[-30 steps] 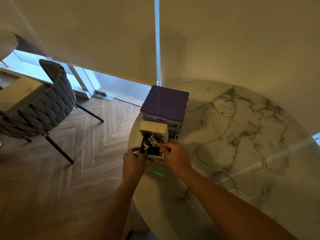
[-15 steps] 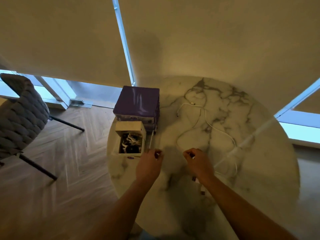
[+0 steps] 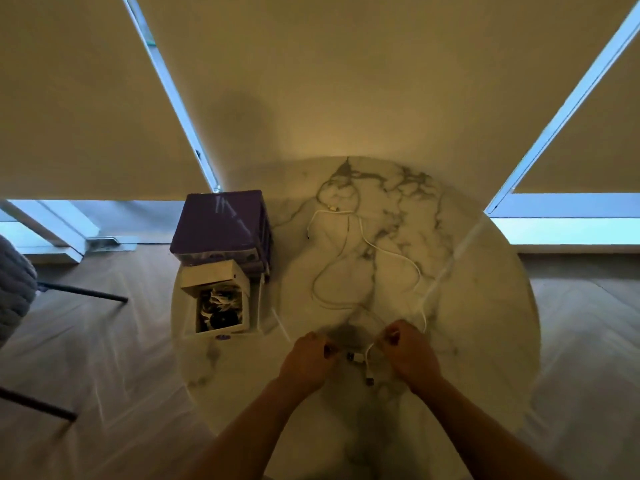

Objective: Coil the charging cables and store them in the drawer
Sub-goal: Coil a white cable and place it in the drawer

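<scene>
White cable apparently pinched in both curled hands' grip.

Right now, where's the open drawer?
In the head view the open drawer is at the left edge of the marble table, pulled out from the purple drawer unit, with coiled cables inside, left of and beyond the left hand.
</scene>
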Tool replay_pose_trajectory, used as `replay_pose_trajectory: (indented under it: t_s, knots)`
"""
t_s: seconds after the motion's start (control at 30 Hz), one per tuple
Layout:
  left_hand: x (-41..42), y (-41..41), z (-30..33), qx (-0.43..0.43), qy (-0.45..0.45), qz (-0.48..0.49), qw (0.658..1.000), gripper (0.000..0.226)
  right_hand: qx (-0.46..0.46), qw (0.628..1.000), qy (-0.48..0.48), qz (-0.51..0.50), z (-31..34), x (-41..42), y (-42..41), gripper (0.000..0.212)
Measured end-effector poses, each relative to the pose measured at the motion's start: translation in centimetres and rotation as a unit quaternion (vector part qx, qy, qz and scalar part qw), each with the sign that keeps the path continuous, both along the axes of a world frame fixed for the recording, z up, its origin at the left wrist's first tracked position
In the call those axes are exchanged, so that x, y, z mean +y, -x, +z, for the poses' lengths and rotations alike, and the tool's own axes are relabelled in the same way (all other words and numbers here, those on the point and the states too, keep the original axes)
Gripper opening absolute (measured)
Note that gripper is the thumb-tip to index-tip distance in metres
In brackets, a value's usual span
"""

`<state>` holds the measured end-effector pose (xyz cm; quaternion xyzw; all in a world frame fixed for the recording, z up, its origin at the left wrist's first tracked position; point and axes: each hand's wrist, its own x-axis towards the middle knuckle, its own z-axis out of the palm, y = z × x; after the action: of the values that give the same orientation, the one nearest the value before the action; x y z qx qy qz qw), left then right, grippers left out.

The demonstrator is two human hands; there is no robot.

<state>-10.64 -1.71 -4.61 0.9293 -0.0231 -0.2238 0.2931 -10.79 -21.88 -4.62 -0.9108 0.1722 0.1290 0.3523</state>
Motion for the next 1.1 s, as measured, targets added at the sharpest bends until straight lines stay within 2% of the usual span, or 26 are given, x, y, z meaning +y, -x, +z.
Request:
replay_pose_trajectory:
  t_s: [0.13,0.27,0.43,0.57,0.7,0.8,0.87,1.0,1.1]
  knots:
    - [-1.1,0.5,-0.5,-0.007,-0.012,-0.012,1.000,0.028,-0.003,1.000,0.001,0.010,-0.2,1.1,1.0,0.024]
    - [-1.7,1.4,-0.9,-0.025,-0.065,-0.029,0.997,0.040,0.004,0.998,-0.062,-0.028,-0.2,2.1,1.6,0.019]
    - [-2.0,2.0,-0.5,-0.027,-0.064,-0.001,0.998,0.031,-0.009,0.989,-0.137,-0.056,0.5,2.8,1.4,0.023]
    - [-2.1,1.6,-0.2,0.025,0.081,0.093,0.992,0.008,-0.039,0.991,-0.129,-0.021,1.1,2.6,1.1,0.022]
    - [-1.7,1.1,0.5,0.049,0.172,0.169,0.969,0.012,-0.050,0.986,-0.156,-0.041,1.4,2.3,0.8,0.021]
    - [-1.5,0.7,1.1,0.093,0.271,0.287,0.914,0.016,-0.049,0.978,-0.194,-0.061,1.8,2.1,0.6,0.023]
    - [-0.9,0.3,1.1,0.099,0.280,0.325,0.898,0.016,-0.047,0.973,-0.213,-0.077,2.0,1.9,0.3,0.022]
    - [0.5,-0.6,1.1,0.063,0.209,0.254,0.942,0.025,-0.028,0.951,-0.286,-0.115,2.8,1.3,-0.6,0.008]
    - [0.6,-1.3,2.3,0.034,0.174,0.205,0.962,0.030,-0.020,0.935,-0.333,-0.120,4.1,1.6,-1.4,0.014]
